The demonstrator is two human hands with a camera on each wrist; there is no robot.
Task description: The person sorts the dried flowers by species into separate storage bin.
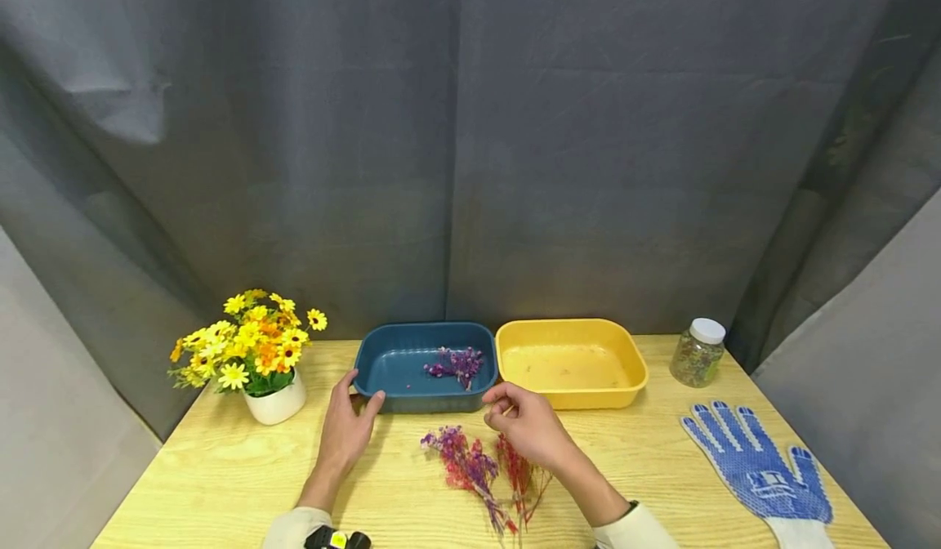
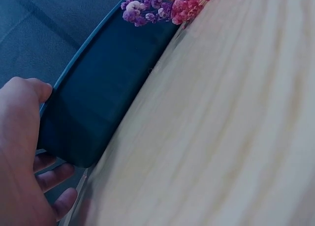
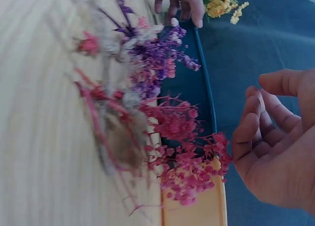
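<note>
At the left front corner of the blue plastic basin [image 1: 441,403], my left hand [image 1: 347,428] holds the rim and end wall, thumb and fingers spread about the corner. Small purple dried flowers [image 1: 457,364] lie inside that basin. My right hand [image 1: 531,425] hovers near the front, between the blue basin and the yellow basin [image 1: 588,399]. Its fingers are loosely curled, with nothing visible between them in the right wrist view. Below it on the table lie a purple and pink dried flower bunch [image 1: 470,466] and a red dried bunch [image 1: 517,471], which the hand partly covers in the head view.
On the left stands a white pot [image 1: 276,402] of yellow and orange flowers [image 1: 253,343]. To the right are a white-lidded jar [image 1: 697,357] and a blue and white work glove [image 1: 768,471] lying flat. Grey curtains [image 1: 456,165] hang behind the wooden table [image 1: 213,475].
</note>
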